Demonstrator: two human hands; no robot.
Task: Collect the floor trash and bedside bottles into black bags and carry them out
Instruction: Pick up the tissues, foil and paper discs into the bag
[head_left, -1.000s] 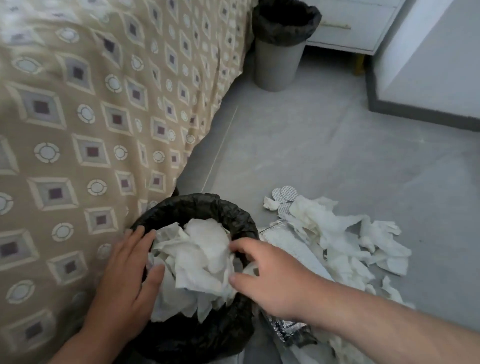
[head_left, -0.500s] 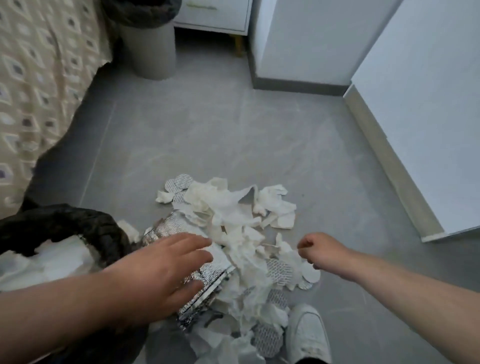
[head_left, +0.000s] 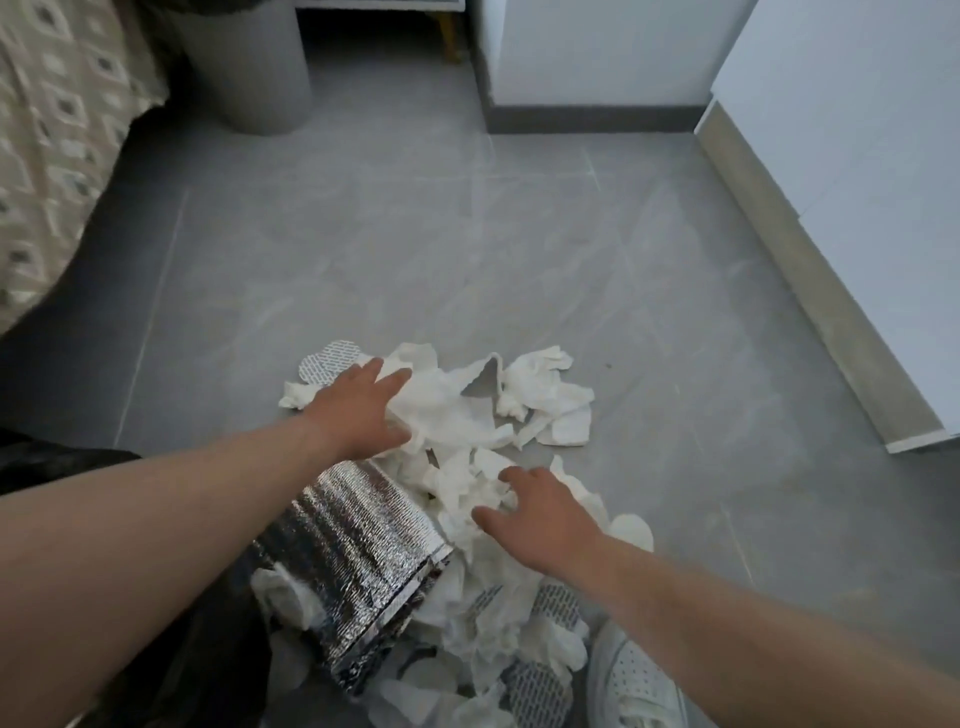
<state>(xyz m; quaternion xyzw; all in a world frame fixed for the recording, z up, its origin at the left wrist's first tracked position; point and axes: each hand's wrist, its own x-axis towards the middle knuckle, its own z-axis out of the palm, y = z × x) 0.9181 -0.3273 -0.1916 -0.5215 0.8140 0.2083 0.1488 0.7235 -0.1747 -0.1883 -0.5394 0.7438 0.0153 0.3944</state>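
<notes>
A heap of crumpled white tissues (head_left: 540, 410) lies on the grey floor, mixed with round printed paper discs (head_left: 332, 358) and a silver foil pouch (head_left: 358, 551). My left hand (head_left: 358, 410) reaches over the far left part of the heap, fingers spread and resting on the tissues. My right hand (head_left: 535, 514) lies on the tissues nearer to me, fingers loosely bent, gripping nothing that I can make out. The black bag (head_left: 52, 462) shows only as a dark edge at the left, behind my left forearm.
A grey waste bin (head_left: 249, 67) stands at the back left beside the patterned bedspread (head_left: 47, 150). White cabinet walls (head_left: 852, 171) run along the right and back. My white shoe (head_left: 634, 680) is at the bottom, next to the heap.
The view swung from the bag to the floor heap. My left hand moved forward onto the far tissues, and my right hand moved left onto the heap and unclenched.
</notes>
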